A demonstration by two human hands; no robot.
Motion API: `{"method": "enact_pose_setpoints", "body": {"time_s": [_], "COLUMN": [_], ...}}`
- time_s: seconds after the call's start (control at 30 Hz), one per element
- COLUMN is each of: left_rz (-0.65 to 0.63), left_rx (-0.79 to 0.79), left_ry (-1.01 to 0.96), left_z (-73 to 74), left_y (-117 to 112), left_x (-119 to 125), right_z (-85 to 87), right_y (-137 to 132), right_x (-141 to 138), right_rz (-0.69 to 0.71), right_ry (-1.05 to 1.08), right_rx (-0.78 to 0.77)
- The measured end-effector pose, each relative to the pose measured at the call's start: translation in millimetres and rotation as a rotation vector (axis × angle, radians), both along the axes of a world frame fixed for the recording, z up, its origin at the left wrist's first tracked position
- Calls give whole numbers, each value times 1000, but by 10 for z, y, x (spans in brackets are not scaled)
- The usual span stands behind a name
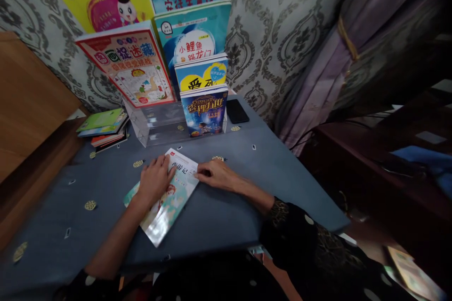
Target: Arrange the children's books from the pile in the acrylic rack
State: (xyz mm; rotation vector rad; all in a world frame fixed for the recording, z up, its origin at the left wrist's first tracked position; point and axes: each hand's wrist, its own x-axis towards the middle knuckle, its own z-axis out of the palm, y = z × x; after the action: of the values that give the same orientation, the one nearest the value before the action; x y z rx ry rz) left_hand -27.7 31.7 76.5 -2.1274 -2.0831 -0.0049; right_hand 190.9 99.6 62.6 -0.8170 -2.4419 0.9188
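Note:
A thin paperback book (176, 197) with a white and pale green cover lies flat and slanted near the front of the table. My left hand (155, 176) rests flat across the book's upper left part, fingers stretched out over the cover. At the book's right edge, my right hand (213, 174) has its thumb and fingers pinched together at the corner of the cover. Behind the book stands a clear tiered rack (155, 122) with several upright books, among them a blue one (203, 115) in front and a red-bordered one (139, 73) on the left.
A stack of books (106, 124) lies at the table's back left. A black phone (238, 111) lies right of the rack. The table (268, 188) has a blue-grey patterned cloth. Purple curtains (321, 56) hang at the right; a wooden panel (31, 103) stands left.

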Motion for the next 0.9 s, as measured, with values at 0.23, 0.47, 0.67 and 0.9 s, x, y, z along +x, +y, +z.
{"method": "enact_pose_setpoints", "body": {"time_s": [0.23,0.47,0.67,0.9], "left_rz": [98,-25,-160,-360], "left_rx": [1,118,115,-6], "left_ry": [160,-7,-201,-248], "left_z": [118,-183,-377,-335], "left_y": [-113,-43,90,295], "left_x": [45,-133,-122,81], "right_z": [-79,-139,-163,-200], "right_y": [117,98,91,107], "right_x": [27,13,9,7], "right_rz": [-81,-109,-146,-145], "right_ry": [111,124,171,208], "right_rx": [30,34,-3,-33]}}
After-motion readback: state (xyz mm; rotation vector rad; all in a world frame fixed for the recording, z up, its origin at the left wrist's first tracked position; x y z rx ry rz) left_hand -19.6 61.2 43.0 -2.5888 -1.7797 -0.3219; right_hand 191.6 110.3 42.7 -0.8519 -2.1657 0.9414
